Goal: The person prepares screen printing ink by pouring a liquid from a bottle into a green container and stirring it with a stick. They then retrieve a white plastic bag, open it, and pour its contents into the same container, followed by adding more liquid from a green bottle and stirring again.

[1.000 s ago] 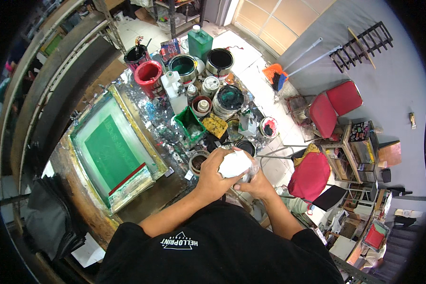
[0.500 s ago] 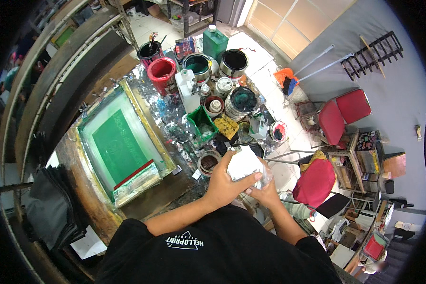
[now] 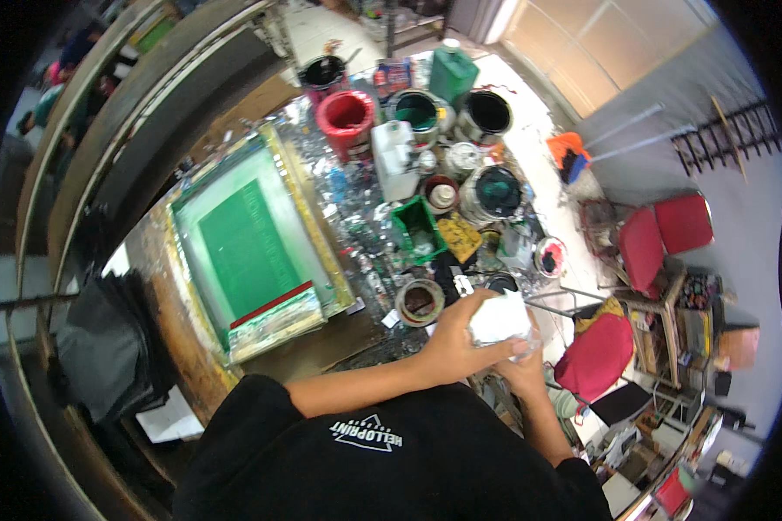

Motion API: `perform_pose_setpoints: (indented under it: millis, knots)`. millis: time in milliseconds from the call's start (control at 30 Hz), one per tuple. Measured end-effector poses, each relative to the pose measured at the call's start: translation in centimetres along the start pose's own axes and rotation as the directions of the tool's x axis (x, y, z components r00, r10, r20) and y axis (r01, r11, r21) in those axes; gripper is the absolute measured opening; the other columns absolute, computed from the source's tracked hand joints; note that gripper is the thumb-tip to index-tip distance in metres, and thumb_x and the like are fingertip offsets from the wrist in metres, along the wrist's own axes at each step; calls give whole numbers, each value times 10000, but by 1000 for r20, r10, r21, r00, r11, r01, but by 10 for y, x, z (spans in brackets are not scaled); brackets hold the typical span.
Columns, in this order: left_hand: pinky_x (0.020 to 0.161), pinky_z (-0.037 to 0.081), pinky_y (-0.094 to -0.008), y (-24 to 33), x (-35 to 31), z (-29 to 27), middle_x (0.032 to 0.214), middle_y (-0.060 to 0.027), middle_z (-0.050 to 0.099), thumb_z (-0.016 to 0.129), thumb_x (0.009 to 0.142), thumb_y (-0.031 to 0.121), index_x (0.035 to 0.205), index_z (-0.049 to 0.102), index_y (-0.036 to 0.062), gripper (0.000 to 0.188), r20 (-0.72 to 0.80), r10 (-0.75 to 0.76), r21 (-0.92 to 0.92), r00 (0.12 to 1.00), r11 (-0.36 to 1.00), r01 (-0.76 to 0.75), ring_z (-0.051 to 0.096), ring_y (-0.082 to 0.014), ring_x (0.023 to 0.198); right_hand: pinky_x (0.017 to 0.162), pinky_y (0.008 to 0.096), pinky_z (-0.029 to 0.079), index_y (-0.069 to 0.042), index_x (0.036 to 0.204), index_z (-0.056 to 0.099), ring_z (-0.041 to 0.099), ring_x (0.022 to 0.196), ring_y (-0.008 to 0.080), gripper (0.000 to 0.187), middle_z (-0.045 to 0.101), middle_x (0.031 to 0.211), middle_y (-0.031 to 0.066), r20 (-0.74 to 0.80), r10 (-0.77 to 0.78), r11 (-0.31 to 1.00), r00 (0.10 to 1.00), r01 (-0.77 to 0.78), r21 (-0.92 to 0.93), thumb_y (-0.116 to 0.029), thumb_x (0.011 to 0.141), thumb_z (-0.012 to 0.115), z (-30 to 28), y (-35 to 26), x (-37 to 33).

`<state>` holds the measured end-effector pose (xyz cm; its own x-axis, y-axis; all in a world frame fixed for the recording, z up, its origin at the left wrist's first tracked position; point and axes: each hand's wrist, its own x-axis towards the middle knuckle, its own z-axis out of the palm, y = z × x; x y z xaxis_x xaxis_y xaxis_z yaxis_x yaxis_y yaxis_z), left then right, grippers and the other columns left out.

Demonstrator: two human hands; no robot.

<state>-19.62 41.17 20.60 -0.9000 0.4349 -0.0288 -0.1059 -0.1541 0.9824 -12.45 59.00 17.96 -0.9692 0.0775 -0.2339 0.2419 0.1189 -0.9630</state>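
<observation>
In front of my chest a white lump in clear plastic (image 3: 498, 319) is held between both hands; whether the plastic is a cup or a bag, I cannot tell. My left hand (image 3: 457, 340) curls around its left side, thumb across the near edge. From the right and below, my right hand (image 3: 523, 373) closes on the plastic, its fingers partly hidden. Just left of the hands stands an open tub with brown residue (image 3: 420, 302). Further left, a screen printing frame (image 3: 250, 234) with a green stencil lies on the bench, a red-edged squeegee (image 3: 274, 321) resting across its near end.
Beyond my hands crowd open paint cans (image 3: 484, 115), a red bucket (image 3: 346, 122), a green jug (image 3: 453, 71), a green square container (image 3: 417, 228) and a yellow sponge (image 3: 459, 237). Dark sheets (image 3: 113, 343) hang at left. Red chairs (image 3: 641, 247) stand at right.
The view has swung, so the bench and its things sit further right in the picture. Both hands keep their hold on the white lump in plastic.
</observation>
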Motion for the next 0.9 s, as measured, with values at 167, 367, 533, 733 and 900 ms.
perform_pose_setpoints:
  millis: [167,367,533,733,900]
  knots:
    - [818,500,-332,5,-4,-3,1008,-92,669,902,780,329,1195,592,26,600,-32,52,45,998,998,-50,631,-156,936,949,335,490,4,1386,497,600,1074,167,785,624,1188,70,29,10,998,1000,-12,69,-166,700,837,8,-8,2]
    - [819,500,-344,9,-23,-10,984,-108,661,905,766,342,1155,614,20,583,-121,177,131,977,978,-161,644,-195,927,951,339,490,7,1392,496,595,1078,172,799,620,1197,76,79,54,983,995,-67,174,-165,695,847,19,-25,2]
    - [832,505,-341,16,-37,-13,1005,-98,661,903,770,320,1157,640,42,545,-162,228,175,960,964,-199,647,-200,927,983,353,490,-4,1456,455,590,1127,173,933,611,1271,85,268,22,992,963,13,-128,-137,643,893,22,-39,6]
    - [856,522,-358,17,-46,-15,1056,-116,682,880,789,308,1132,685,39,478,-164,279,297,946,929,-222,683,-236,983,949,322,513,-35,1415,494,604,1093,144,871,636,1223,59,396,114,993,911,-107,-39,-26,645,900,25,-42,3]
    - [864,507,-399,13,-40,3,1053,-147,662,859,796,353,1120,679,17,500,-17,242,381,970,899,-217,649,-308,973,891,316,542,-46,1262,570,624,1014,120,661,656,1120,23,437,191,933,879,-301,198,5,675,869,10,-19,-2]
